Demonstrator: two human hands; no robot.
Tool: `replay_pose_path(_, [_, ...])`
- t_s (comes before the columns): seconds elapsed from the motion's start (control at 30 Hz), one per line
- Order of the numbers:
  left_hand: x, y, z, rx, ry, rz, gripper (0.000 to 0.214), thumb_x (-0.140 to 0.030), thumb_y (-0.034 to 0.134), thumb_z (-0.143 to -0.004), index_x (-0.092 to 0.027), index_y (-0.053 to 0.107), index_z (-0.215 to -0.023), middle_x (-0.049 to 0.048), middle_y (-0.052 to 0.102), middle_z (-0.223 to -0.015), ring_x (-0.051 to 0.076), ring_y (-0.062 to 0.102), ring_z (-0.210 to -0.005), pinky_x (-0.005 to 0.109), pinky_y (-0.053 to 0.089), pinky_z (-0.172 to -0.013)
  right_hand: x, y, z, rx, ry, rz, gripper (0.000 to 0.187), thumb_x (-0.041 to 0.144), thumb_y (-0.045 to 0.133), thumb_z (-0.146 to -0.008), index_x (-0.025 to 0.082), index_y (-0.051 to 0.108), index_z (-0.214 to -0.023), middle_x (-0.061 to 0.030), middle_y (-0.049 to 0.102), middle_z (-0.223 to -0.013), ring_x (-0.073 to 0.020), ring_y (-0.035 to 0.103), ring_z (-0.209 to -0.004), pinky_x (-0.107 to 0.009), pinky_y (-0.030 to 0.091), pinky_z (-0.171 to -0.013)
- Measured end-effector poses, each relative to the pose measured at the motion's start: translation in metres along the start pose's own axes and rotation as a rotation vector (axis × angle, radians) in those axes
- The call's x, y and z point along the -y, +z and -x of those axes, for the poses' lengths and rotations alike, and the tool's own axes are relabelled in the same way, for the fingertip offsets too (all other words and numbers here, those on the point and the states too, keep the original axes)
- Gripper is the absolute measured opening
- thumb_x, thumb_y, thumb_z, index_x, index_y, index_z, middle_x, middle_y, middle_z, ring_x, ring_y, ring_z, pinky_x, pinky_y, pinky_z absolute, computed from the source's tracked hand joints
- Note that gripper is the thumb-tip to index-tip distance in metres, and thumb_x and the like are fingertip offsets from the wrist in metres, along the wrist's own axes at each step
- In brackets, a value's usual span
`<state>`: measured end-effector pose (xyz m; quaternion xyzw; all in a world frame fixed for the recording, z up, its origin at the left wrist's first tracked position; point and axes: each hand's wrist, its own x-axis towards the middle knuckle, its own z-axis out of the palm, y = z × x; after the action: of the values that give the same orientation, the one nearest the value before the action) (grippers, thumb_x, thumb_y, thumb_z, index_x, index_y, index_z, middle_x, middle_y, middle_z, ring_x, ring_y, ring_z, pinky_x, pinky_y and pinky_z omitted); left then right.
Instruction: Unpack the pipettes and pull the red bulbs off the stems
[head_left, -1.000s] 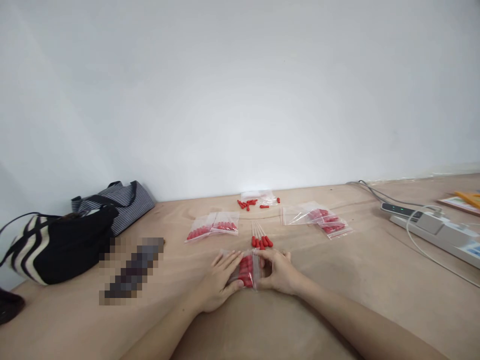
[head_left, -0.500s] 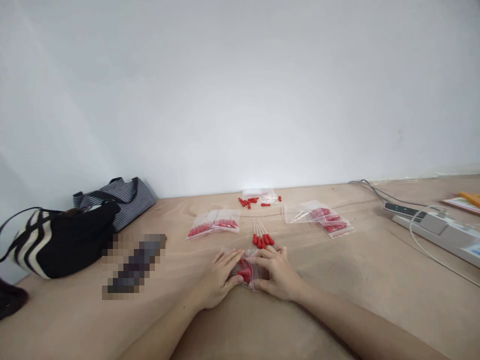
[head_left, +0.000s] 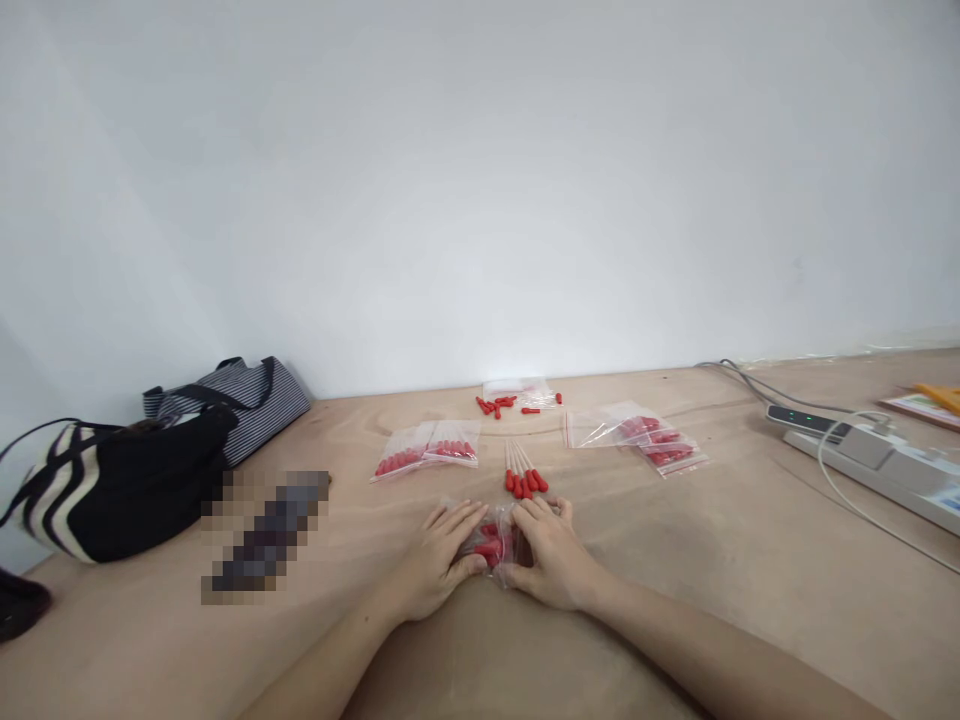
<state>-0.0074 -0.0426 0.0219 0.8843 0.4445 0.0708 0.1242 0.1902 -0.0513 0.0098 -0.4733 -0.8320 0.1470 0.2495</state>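
Note:
A small clear zip bag of red caps lies on the wooden table between my two hands. My left hand presses on its left side with fingers together and thumb on the near edge. My right hand covers its right side, fingers laid over the plastic. Just beyond the bag lie a few thin sticks with red tips.
Filled bags of red pieces lie at centre left and right. Loose red caps and an empty bag sit near the wall. Striped bags stand left. A power strip with cables lies right.
Both hands have drawn closer over the bag, covering more of it. My right hand slid left along the plastic. The view shifted slightly.

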Motion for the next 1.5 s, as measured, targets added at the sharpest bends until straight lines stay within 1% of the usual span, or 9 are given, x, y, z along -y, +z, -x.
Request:
replay_pose_path(0.27, [0.0,-0.001,0.001,-0.016,0.008,0.005,0.052,-0.046,0.036,-0.085,-0.023,0.029,-0.131,0.0062,0.035,-0.135,0.023,0.029,-0.125,0.047,0.021,-0.103,0.001,-0.001,0.002,0.061,-0.057,-0.038,0.02,0.033,0.058,-0.07,0.024,0.047,-0.083,0.0038,0.057,-0.086,-0.0155,0.047,-0.087,-0.034,0.021,-0.082])
replay_pose_path(0.4, [0.0,-0.001,0.001,-0.005,-0.006,0.007,0.052,-0.046,0.036,-0.085,-0.022,0.03,-0.131,0.0067,0.035,-0.135,0.023,0.029,-0.125,0.047,0.02,-0.104,0.0,0.0,0.003,0.004,-0.059,-0.062,0.025,0.036,0.061,-0.068,0.025,0.048,-0.087,0.0026,0.055,-0.094,-0.0162,0.046,-0.093,-0.035,0.019,-0.084])
replay_pose_path(0.53, [0.001,0.0,0.002,-0.024,0.015,0.026,0.052,-0.046,0.036,-0.085,-0.024,0.03,-0.131,0.0058,0.036,-0.135,0.023,0.03,-0.124,0.047,0.021,-0.103,-0.001,0.002,0.002,-0.019,-0.042,-0.105,0.027,0.034,0.064,-0.064,0.024,0.049,-0.084,0.0032,0.057,-0.087,-0.016,0.048,-0.088,-0.035,0.02,-0.084])
replay_pose_path(0.73, [-0.002,-0.002,0.002,-0.015,0.011,0.035,0.053,-0.047,0.037,-0.084,-0.022,0.031,-0.131,0.0069,0.036,-0.135,0.023,0.03,-0.124,0.048,0.02,-0.103,-0.001,0.004,-0.001,-0.047,-0.025,-0.102,0.02,0.031,0.061,-0.061,0.022,0.051,-0.076,0.0037,0.056,-0.074,-0.0148,0.05,-0.079,-0.037,0.019,-0.087])
replay_pose_path(0.87, [-0.003,-0.002,0.002,-0.013,0.008,0.051,0.051,-0.044,0.037,-0.085,-0.023,0.03,-0.131,0.0057,0.036,-0.135,0.023,0.03,-0.124,0.048,0.022,-0.103,-0.003,0.002,-0.002,-0.14,-0.045,-0.152,0.019,0.027,0.06,-0.06,0.021,0.051,-0.076,0.0028,0.057,-0.075,-0.0146,0.05,-0.078,-0.036,0.02,-0.088])
replay_pose_path(0.97, [-0.003,-0.001,0.003,-0.013,0.012,0.057,0.049,-0.041,0.037,-0.086,-0.024,0.03,-0.131,0.0048,0.036,-0.135,0.022,0.03,-0.124,0.047,0.021,-0.103,-0.007,-0.001,-0.003,-0.137,-0.07,-0.196,0.015,0.021,0.057,-0.064,0.021,0.052,-0.078,0.0033,0.057,-0.075,-0.0125,0.051,-0.076,-0.033,0.022,-0.087])
replay_pose_path(1.2, [-0.002,-0.002,0.002,-0.008,-0.006,0.034,0.051,-0.043,0.036,-0.085,-0.019,0.032,-0.13,0.0062,0.036,-0.135,0.022,0.03,-0.124,0.046,0.021,-0.104,-0.012,-0.004,-0.001,-0.011,-0.129,-0.133,0.031,0.048,0.062,-0.065,0.028,0.058,-0.089,0.002,0.057,-0.092,-0.0165,0.049,-0.09,-0.04,0.014,-0.092])
replay_pose_path(1.37, [-0.003,-0.002,0.002,-0.017,-0.018,0.049,0.05,-0.041,0.038,-0.085,-0.018,0.034,-0.129,0.0064,0.038,-0.133,0.021,0.031,-0.123,0.044,0.023,-0.104,-0.008,0.001,0.001,-0.1,-0.209,-0.036,0.016,0.03,0.055,-0.076,0.03,0.058,-0.092,0.0037,0.06,-0.088,-0.0146,0.047,-0.09,-0.038,0.012,-0.094])
replay_pose_path(1.5, [-0.002,0.001,0.002,-0.013,-0.023,0.061,0.049,-0.038,0.038,-0.085,-0.018,0.033,-0.129,0.0061,0.037,-0.134,0.02,0.03,-0.124,0.043,0.022,-0.104,-0.008,0.006,0.0,-0.136,-0.234,0.058,0.009,0.02,0.05,-0.077,0.023,0.057,-0.082,0.001,0.061,-0.086,-0.0157,0.046,-0.088,-0.039,0.012,-0.093])
